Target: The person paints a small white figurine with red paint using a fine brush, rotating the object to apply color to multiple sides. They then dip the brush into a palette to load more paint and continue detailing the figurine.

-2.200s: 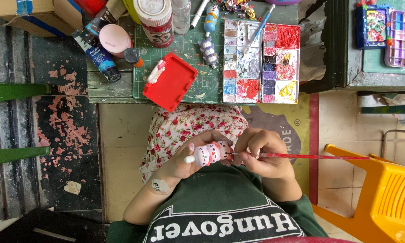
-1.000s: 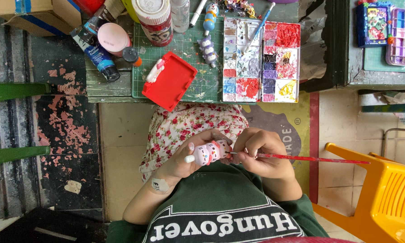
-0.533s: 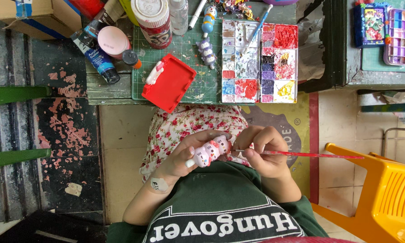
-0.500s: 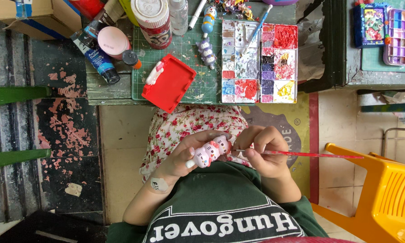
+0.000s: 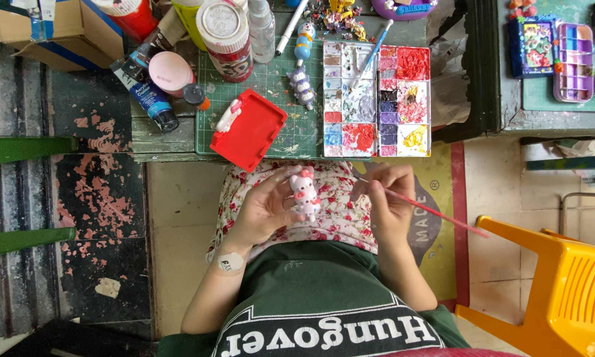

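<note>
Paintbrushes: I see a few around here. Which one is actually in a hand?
The red-handled brush, gripped in the right hand beside the figurine. The blue-handled brush merely lies across the palette.

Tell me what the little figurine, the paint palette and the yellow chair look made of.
Figurine in the left hand: probably plaster or resin, matte, chalky white with painted pink patches. Paint palette: white plastic, thin moulded square wells. Yellow chair: glossy moulded plastic with ribbed slats.

Figurine (image 5: 305, 193) in left hand (image 5: 267, 208), brush (image 5: 429, 211) in right hand (image 5: 386, 198), palette (image 5: 377, 92) on table beyond
</note>
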Motion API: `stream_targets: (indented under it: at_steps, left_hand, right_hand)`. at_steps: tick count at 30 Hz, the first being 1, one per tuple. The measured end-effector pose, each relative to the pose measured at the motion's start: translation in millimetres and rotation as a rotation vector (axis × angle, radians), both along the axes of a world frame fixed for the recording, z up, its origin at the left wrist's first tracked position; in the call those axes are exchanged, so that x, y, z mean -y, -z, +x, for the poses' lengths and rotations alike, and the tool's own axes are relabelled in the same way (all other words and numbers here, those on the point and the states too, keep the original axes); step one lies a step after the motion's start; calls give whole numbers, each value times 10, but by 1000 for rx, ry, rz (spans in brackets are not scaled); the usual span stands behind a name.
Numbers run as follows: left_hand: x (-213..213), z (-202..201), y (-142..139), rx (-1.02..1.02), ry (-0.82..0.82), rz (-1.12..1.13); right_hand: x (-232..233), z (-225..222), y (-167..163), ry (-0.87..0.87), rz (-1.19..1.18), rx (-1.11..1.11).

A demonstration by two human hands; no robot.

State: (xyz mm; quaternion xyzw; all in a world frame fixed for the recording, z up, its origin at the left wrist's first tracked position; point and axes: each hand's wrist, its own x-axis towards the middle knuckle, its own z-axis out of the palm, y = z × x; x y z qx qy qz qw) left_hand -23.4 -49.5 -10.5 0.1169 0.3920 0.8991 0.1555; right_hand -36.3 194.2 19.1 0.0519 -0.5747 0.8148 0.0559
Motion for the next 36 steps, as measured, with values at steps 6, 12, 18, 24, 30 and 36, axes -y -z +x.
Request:
stream_targets:
  at_steps: [6, 12, 18, 24, 30, 36]
  left_hand:
    - [-32, -36, 282, -4, -101, -14]
    - [-78, -127, 461, 0, -242, -17]
    - [-134, -169, 509, 65, -308, -5]
    - [-99, -187, 462, 52, -300, -63]
    - [-77, -136, 403, 21, -253, -28]
    - [-67, -134, 390, 10, -296, -118]
  right_hand:
    - [36, -36, 220, 49, 105, -20]
    - [58, 8, 359, -44, 337, 19]
    - [366, 71, 280, -38, 461, 90]
    - [477, 30, 201, -83, 431, 142]
    - [444, 50, 271, -79, 374, 87]
    - [425, 59, 283, -55, 382, 62]
